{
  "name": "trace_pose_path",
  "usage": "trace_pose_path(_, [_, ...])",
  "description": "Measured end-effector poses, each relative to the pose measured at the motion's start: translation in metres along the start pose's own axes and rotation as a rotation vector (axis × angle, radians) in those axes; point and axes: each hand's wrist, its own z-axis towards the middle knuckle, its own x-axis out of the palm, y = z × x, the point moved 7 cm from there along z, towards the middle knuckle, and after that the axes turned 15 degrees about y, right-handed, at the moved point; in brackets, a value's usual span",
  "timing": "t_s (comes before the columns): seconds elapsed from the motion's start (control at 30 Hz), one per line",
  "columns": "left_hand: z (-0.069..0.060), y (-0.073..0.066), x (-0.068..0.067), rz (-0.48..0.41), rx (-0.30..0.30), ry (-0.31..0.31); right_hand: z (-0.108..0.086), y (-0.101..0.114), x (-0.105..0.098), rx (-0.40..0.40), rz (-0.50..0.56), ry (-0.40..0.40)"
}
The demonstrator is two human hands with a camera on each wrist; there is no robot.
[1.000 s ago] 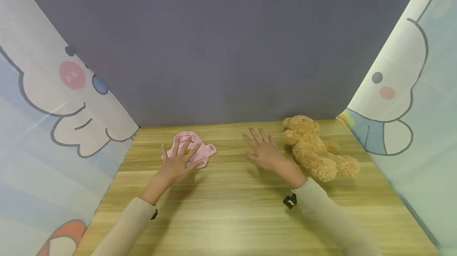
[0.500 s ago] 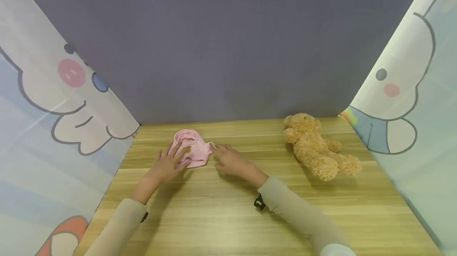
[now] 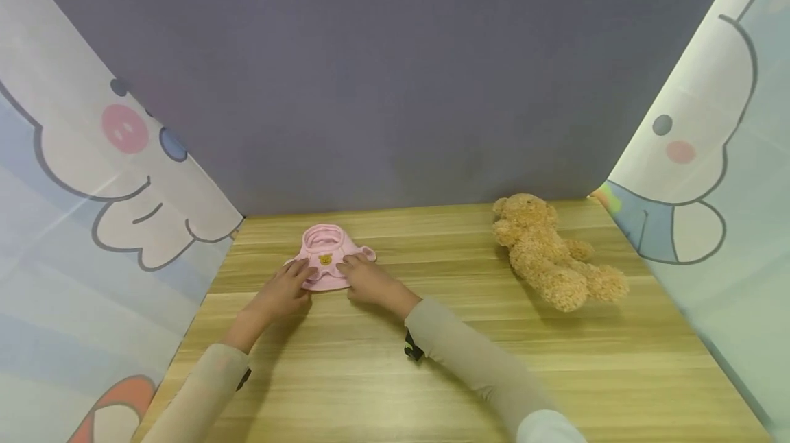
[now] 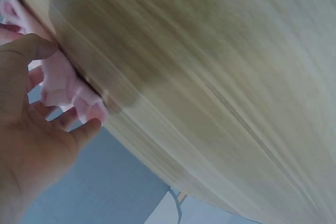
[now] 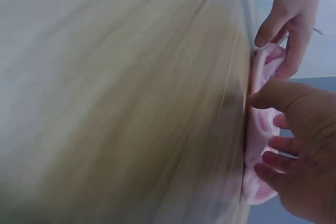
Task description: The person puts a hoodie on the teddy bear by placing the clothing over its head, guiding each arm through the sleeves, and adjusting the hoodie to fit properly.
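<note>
A small pink hooded top (image 3: 325, 248) with a yellow bear patch lies on the left part of the wooden table, its neck opening facing the back. My left hand (image 3: 284, 290) touches its lower left side with slightly bent fingers. On the lower right side rest the fingers of my right hand (image 3: 372, 281). In the right wrist view, the right thumb lies at the hem of the top (image 5: 257, 135), apart from the fingers. The left wrist view has the left thumb beside the pink cloth (image 4: 60, 80), also apart from the fingers. Neither thumb plainly pinches the fabric.
A light brown teddy bear (image 3: 540, 254) lies on its back on the right side of the table (image 3: 395, 374). A grey panel (image 3: 395, 86) stands along the back edge. Cartoon-printed sheets (image 3: 55, 278) flank both sides.
My right hand has moved left from near the teddy bear to the pink top. My left hand has shifted down to its lower edge. The top looks flatter, with its bear patch uncovered.
</note>
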Motion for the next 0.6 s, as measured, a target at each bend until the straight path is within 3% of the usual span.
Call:
trace_pose_path(0.23, [0.004,0.002,0.003,-0.015,0.053,-0.019,0.020,0.000,0.006,0.091,-0.033,0.102])
trace_pose_path(0.33, [0.005,0.005,0.002,-0.008,0.090,-0.051,0.027,0.004,0.002,0.126,-0.112,0.136])
trace_pose_path(0.5, [0.005,0.013,-0.003,0.006,0.077,-0.086,0.036,0.017,-0.004,0.104,-0.214,0.161])
trace_pose_path(0.6, [0.010,0.012,-0.005,0.001,0.081,-0.091,0.039,0.015,-0.006,0.133,-0.256,0.155])
